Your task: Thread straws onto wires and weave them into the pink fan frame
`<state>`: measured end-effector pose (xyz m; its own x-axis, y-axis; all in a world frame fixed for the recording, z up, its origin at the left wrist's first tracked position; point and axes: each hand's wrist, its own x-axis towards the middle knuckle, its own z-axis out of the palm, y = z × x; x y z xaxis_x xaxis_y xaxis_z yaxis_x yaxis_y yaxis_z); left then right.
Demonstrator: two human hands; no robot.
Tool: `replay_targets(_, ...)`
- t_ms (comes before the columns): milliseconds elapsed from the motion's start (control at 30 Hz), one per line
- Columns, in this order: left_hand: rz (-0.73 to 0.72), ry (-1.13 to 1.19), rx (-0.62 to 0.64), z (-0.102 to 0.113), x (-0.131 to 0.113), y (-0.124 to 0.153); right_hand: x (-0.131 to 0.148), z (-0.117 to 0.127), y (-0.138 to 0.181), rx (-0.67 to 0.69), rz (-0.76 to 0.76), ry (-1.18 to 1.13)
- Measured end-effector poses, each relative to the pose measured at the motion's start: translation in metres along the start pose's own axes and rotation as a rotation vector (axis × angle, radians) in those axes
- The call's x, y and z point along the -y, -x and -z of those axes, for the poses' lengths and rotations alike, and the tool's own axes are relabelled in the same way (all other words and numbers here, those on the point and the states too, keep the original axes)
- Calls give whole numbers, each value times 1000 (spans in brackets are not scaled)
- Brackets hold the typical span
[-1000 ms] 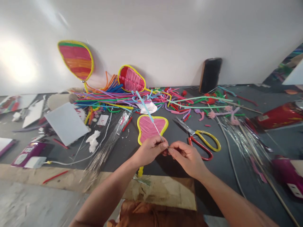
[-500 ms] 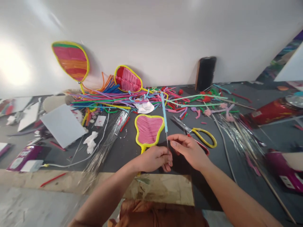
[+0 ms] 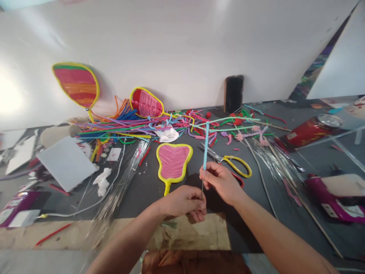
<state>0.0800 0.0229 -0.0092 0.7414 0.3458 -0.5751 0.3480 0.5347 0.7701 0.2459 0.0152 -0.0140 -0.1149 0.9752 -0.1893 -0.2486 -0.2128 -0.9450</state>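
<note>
My left hand (image 3: 184, 202) pinches the bare lower end of a thin metal wire, held upright over the dark table (image 3: 142, 190). My right hand (image 3: 221, 182) grips the same wire higher up, right at the bottom of its light blue fuzzy pipe cleaner covering (image 3: 205, 146), which stands nearly vertical. Just beyond my hands a pink heart-shaped piece with a yellow rim and short handle (image 3: 173, 163) lies flat. Yellow-and-red-handled scissors (image 3: 235, 167) lie right behind my right hand.
A heap of coloured pipe cleaners (image 3: 148, 123) runs along the wall. A striped paddle (image 3: 76, 84) and a red-pink paddle (image 3: 146, 102) lean there, beside a dark phone (image 3: 233, 93). Bundles of silver wire (image 3: 122, 182) lie left and right, a red can (image 3: 309, 131) and a white sheet (image 3: 66, 163) further out.
The wire swung from a leftward slant to upright. My left hand dropped toward me along the bare end and my right hand rose to the blue covering. The view shifted right.
</note>
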Motion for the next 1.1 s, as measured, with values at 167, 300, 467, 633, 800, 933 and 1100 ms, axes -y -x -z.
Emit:
replay_targets(167, 13, 34, -10, 2, -3, -3, 0, 0, 0, -15, 17, 8)
replay_targets(300, 20, 9, 9, 4, -1, -3, 0, 3, -1, -10, 30, 43)
replay_targets(467, 101, -121, 140, 4, 6, 0, 13, 21, -6, -240, 201, -105)
replay_targets(633, 103, -107, 236, 3, 4, 1, 31, 38, -7, -323, 319, -231)
replay_targets(800, -109, 135, 188, -1, -4, 0, 24, 32, -4, -149, 240, -240)
replay_targets(933, -107, 239, 92, -2, -7, 0, 19, 24, -2, -106, 166, -195)
replay_targets(1100, -114, 185, 40, -1, -7, 0, 22, 23, -2, -143, 137, -204)
